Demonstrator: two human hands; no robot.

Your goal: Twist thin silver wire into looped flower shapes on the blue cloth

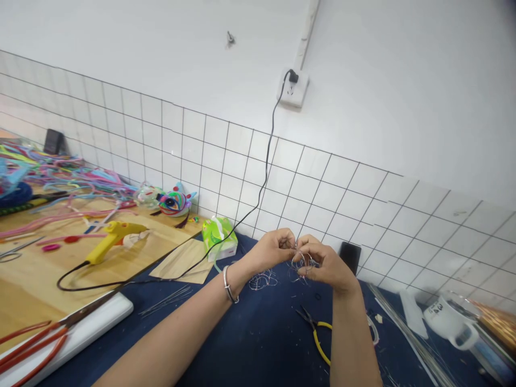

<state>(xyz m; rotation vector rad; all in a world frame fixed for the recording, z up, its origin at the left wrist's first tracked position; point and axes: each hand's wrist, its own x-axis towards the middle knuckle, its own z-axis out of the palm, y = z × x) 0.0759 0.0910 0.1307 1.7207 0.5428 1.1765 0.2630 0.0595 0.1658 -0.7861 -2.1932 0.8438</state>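
A bundle of thin looped wire (pixel 305 262) is held up between my two hands over the dark blue cloth. My left hand (pixel 278 248), with a silver bangle on its wrist, pinches the wire at its left end. Fingers of my right hand (pixel 322 263) are curled round the loops from the other side. Below and left of the bundle, a second tangle of wire (pixel 263 280) lies on the cloth. Yellow-handled pliers (pixel 316 329) rest beside my right forearm, their jaws pointing up and left; the forearm covers part of the handles.
Left are a yellow glue gun (pixel 116 239), colourful pipe cleaners (pixel 76 174), red-handled scissors (pixel 44 338) on a white case (pixel 108 320), and a green tissue pack (pixel 220 236). A black cord (pixel 268 156) hangs across. Right are straight wires (pixel 407 330) and a white mug (pixel 451 320).
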